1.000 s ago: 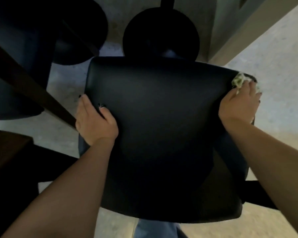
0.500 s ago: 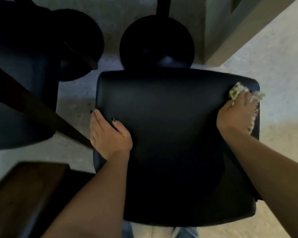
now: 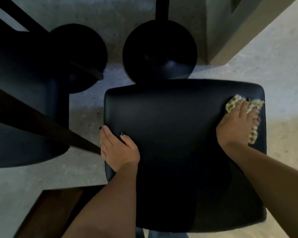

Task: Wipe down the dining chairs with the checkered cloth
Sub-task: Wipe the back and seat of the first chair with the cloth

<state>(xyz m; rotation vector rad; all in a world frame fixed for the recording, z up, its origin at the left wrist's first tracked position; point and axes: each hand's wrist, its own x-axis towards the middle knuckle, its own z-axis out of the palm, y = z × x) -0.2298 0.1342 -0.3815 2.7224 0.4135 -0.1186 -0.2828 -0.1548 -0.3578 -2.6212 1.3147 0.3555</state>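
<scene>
Hands: two bare hands, both with dark-painted nails, reach forward onto one chair.
Near chair: one black padded dining chair fills the centre, seen from straight above; its smooth dark upholstery has rounded corners and a faint sheen.
Left hand: the left hand lies at the 9 o'clock edge of the chair, thumb on top of the padding, fingers straight along the side edge and lying together, holding nothing.
Right hand: the right hand is at the chair's 2 o'clock corner, fingers stretched forward and pressing down flat on the cloth.
Cloth: one checkered cloth, pale with green checks, bunched and crumpled under the right fingers; it peeks out beyond the fingertips and trails down the outer edge of the hand, touching the chair's right border.
Clothing: a strip of blue fabric shows at 6 o'clock, below the chair; what it is cannot be told.
Wooden pieces: one dark wooden surface at 7 o'clock, and one dark wooden bar running in from 9 o'clock to just beside the left hand.
Second chair: another dark padded chair at 9 to 10 o'clock, mostly in shadow.
Round bases: two black discs on the floor, one at 12 o'clock with an upright post, one at 11 o'clock.
Floor: pale speckled floor around everything.
Wall: a grey-green wall corner at 1 o'clock.
</scene>
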